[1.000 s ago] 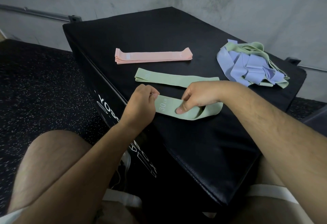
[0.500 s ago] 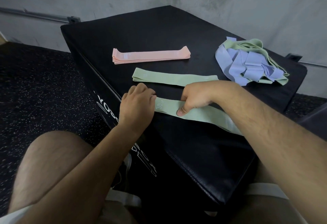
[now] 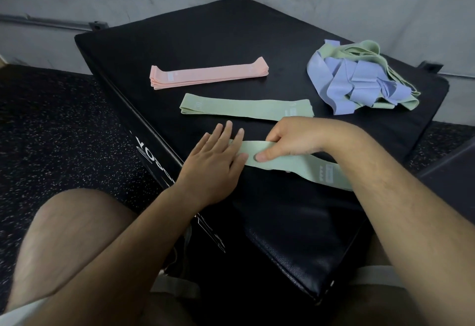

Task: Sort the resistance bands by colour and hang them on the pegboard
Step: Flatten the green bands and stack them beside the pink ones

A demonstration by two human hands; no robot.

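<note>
While right hand (image 3: 293, 140) pinches it, green band (image 3: 293, 165)

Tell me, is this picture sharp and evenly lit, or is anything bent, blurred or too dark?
Head view: the light is dim and even, no glare; the wide lens splays the edges of the black box; the pink bands look sharp; the print on the near green band, pinched by the right hand and pressed by the left hand, is too soft to read.

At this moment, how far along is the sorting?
Done: pink stack and one flat green band. In hand: second green band, pressed by the left hand, pinched by the right hand. Left: the purple and green heap, and all hanging; no pegboard shows.
</note>
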